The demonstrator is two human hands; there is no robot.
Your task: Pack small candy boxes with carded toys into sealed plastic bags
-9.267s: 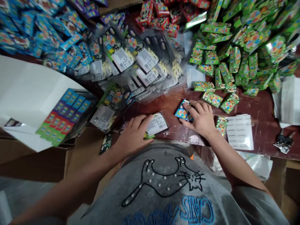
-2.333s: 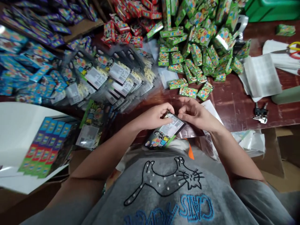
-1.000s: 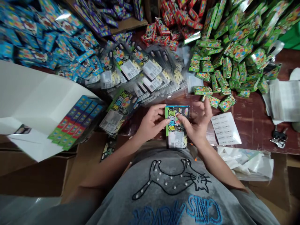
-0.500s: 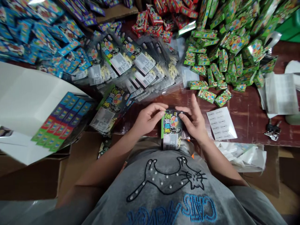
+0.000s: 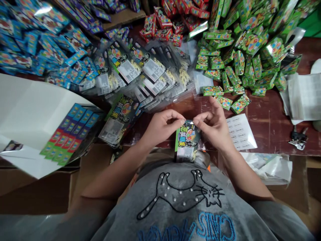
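A printed plastic packet (image 5: 187,142), green and black with a white barcode label, stands upright between my hands at the near edge of the dark red table (image 5: 271,127). My left hand (image 5: 162,126) pinches its top left corner with curled fingers. My right hand (image 5: 213,125) pinches the top right corner, its other fingers raised. The packet's lower end rests against my grey shirt.
Flat printed bags (image 5: 147,72) fan out beyond my hands. Heaps of small boxes lie behind: blue (image 5: 42,43), red (image 5: 170,20), green (image 5: 245,50). A white carton (image 5: 30,110) at left holds stacked filled packs (image 5: 71,132). A sticker sheet (image 5: 240,131) and keys (image 5: 297,139) lie at right.
Since a second ago the packet has sunk slightly toward my shirt. Both hands have moved from its sides up to its top edge and pinch the corners.
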